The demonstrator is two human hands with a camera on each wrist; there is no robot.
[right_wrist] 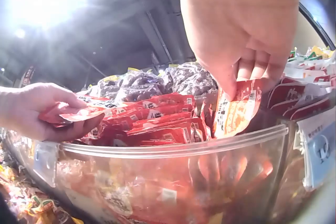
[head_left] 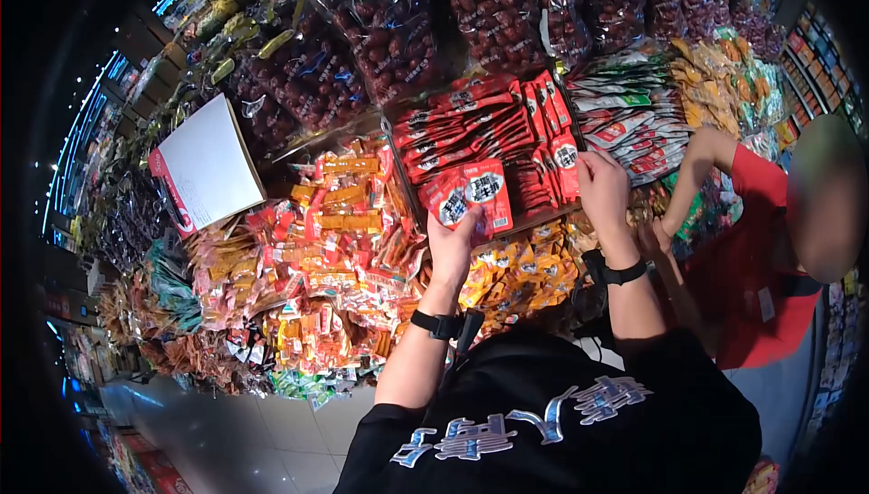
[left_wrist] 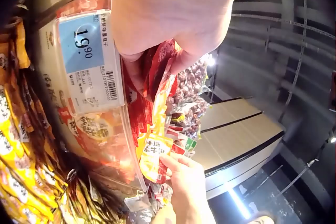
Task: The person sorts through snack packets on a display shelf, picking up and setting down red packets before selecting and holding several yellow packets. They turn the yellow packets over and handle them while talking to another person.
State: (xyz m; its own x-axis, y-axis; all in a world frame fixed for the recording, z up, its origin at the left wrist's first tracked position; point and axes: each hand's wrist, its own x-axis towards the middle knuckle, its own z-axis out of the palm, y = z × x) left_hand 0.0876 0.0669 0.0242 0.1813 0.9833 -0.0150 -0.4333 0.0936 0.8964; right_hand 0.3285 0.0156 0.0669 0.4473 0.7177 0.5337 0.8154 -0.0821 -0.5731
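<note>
Bags of dark red goods (head_left: 493, 14) banked up beyond the clear bin (right_wrist: 168, 152), and a person in a red shirt (head_left: 760, 313) stood close on the right. Rows of red packets (head_left: 466, 128) filled the bin; its curved front wall (right_wrist: 157, 182) was the main barrier between them and the wearer (head_left: 561, 385). White-and-green packets (head_left: 634, 123) adjoined it on the right, orange packets (head_left: 520, 272) its near side. Both hands were over the bin. The left hand (head_left: 450, 245) gripped a fan of packets (head_left: 489, 194) at the near left, covering some rows. The right hand (head_left: 605, 191), nearer the right-hand column, pinched a single packet (right_wrist: 237, 111) by its top, long axis nearly upright, slightly tilted, lower end just behind the rim.
</note>
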